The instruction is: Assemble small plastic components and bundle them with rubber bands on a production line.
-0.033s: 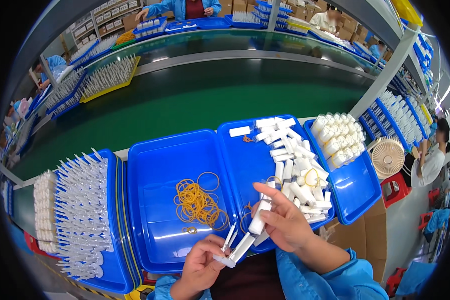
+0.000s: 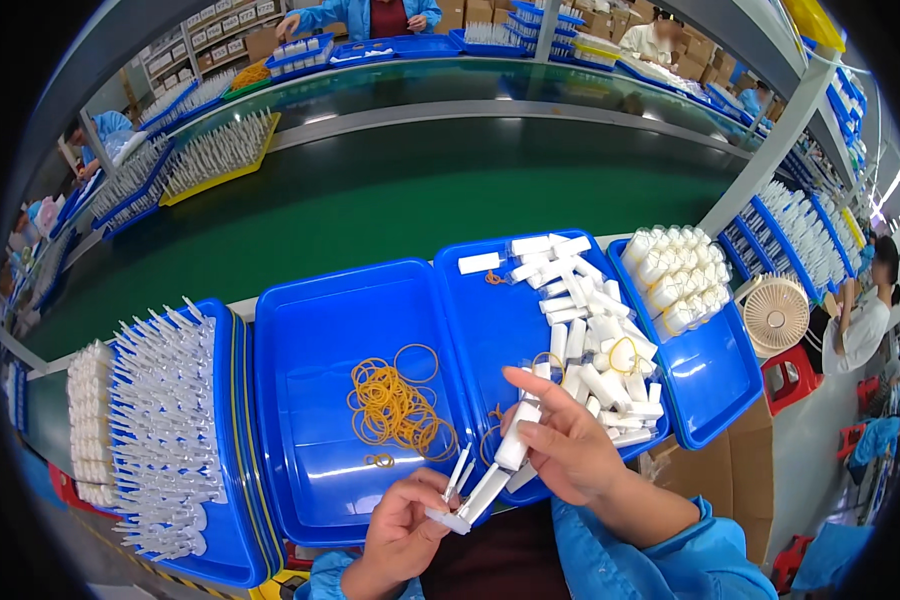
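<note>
Low in front of me, my left hand (image 2: 405, 525) is closed on a white plastic part (image 2: 482, 494) with a flat base, a long arm and two thin prongs. A white block-shaped piece (image 2: 513, 449) in a clear wrapper sits at the far end of the long arm. My right hand (image 2: 578, 455) pinches this piece with the thumb, its index finger stretched out. Behind the right hand, similar wrapped white pieces (image 2: 605, 330) lie heaped in a blue tray (image 2: 485, 330). Yellow rubber bands (image 2: 390, 405) are piled in the blue tray (image 2: 315, 370) to the left.
At the left, stacked blue trays (image 2: 232, 450) bear upright white pronged parts (image 2: 165, 430). A right-hand tray (image 2: 715, 385) holds banded white bundles (image 2: 675, 275). Beyond runs a green conveyor belt (image 2: 420, 180). A fan (image 2: 775, 315) and a metal post (image 2: 770, 150) stand right; people work around.
</note>
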`<state>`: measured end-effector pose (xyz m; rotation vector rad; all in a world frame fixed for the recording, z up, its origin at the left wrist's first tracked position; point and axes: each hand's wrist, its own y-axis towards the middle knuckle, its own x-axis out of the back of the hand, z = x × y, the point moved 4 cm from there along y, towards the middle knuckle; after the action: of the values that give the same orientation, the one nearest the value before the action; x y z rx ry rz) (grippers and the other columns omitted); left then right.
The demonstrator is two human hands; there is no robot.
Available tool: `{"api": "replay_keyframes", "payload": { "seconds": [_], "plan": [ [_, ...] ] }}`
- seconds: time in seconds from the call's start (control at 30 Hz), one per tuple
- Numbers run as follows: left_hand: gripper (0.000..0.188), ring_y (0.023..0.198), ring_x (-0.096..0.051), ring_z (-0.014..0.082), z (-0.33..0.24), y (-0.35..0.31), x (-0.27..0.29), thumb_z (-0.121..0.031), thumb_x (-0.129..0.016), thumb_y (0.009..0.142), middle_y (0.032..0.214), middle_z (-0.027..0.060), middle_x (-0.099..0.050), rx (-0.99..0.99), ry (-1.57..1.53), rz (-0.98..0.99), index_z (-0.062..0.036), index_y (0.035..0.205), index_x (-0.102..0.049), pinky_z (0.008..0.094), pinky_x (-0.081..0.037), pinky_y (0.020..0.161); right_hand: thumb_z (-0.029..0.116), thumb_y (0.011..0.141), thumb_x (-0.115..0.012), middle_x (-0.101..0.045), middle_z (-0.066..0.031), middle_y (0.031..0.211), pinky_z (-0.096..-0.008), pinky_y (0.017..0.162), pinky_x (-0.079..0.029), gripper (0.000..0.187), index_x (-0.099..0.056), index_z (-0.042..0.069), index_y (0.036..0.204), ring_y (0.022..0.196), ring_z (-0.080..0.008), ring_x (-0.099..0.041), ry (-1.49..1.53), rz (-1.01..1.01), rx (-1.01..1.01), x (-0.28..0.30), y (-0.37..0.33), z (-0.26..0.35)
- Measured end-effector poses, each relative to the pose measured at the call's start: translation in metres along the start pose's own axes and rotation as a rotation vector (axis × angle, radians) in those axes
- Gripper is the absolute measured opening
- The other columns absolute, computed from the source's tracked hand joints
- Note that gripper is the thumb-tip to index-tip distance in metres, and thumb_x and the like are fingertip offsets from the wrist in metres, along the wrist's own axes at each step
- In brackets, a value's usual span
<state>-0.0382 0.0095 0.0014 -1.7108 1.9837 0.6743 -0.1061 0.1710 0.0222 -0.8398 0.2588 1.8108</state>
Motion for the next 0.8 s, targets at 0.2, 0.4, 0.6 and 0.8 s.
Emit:
{"api": "replay_keyframes", "payload": {
  "seconds": [0.2,0.4,0.6,0.8],
  "plan": [
    [0.015,0.086,-0.05,0.0164,0.007,0.004,0.003,0.0,-0.057,0.082,0.096,0.0125,-0.048,-0.066,-0.091,0.058,-0.0027,0.095,-0.048,0.0276,-0.043,0.077,0.001,0.085,-0.054,-0.059,-0.0088,0.095,-0.0253,0.074,-0.046,0.055,-0.03,0.003,0.135,0.082,-0.0122,-0.057,0.071,-0.036,0.037,0.0,0.003,-0.001],
    [0.014,0.086,-0.049,0.0165,0.01,0.005,0.003,-0.004,-0.056,0.083,0.095,0.0121,-0.048,-0.049,-0.13,0.058,-0.0028,0.095,-0.048,0.0279,-0.042,0.077,0.001,0.085,-0.055,-0.06,-0.0084,0.091,-0.0251,0.073,-0.047,0.054,-0.032,0.002,0.134,0.08,-0.0123,-0.058,0.063,-0.059,0.058,0.002,0.003,-0.003],
    [0.015,0.087,-0.05,0.0162,0.013,0.005,0.006,-0.007,-0.055,0.085,0.095,0.0111,-0.048,-0.035,-0.201,0.014,-0.0032,0.098,-0.047,0.0272,-0.042,0.076,0.0,0.084,-0.055,-0.061,-0.0092,0.093,-0.0262,0.075,-0.047,0.053,-0.033,0.002,0.133,0.082,-0.0136,-0.058,0.106,-0.032,0.028,0.002,0.003,-0.003],
    [0.014,0.087,-0.05,0.0156,0.014,0.004,0.008,-0.005,-0.053,0.086,0.095,0.0104,-0.048,-0.041,-0.274,-0.016,-0.0034,0.098,-0.046,0.0272,-0.042,0.075,0.0,0.084,-0.054,-0.061,-0.01,0.096,-0.0279,0.078,-0.046,0.047,-0.039,0.002,0.129,0.086,-0.0151,-0.058,0.169,-0.057,0.014,0.005,0.002,-0.005]
  ]
}}
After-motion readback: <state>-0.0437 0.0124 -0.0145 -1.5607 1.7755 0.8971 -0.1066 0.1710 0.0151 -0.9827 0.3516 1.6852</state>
